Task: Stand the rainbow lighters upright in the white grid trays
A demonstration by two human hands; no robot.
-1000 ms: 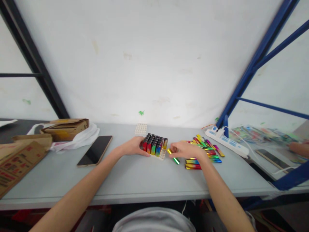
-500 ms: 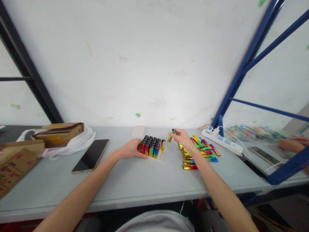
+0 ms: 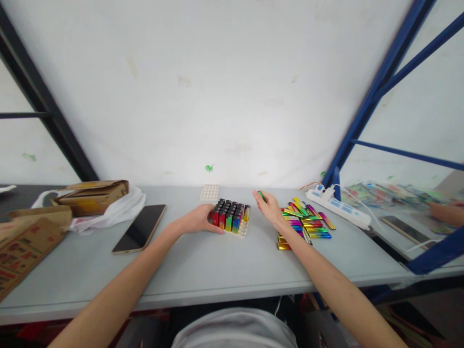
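Note:
A white tray with round holes stands at the middle of the table, mostly filled with upright shiny battery-like or lighter-like cylinders with black tops. My left hand curls round the left side of this block, thumb along its front and fingers behind. Right of the tray, my right hand is raised and pinches a green cylinder, mostly hidden by the fingers. A loose pile of metallic coloured cylinders lies on the table beneath and beside my right wrist.
Behind the block lies another white holed tray. On the left are a phone, a white plastic bag and cardboard boxes. A power strip lies right, beside a blue frame; a person's hand shows beyond it.
The yellow-green cylinder seen in my right hand is no longer there; a green one shows between its fingers now. Some cylinders in the pile have shifted. The view has moved slightly.

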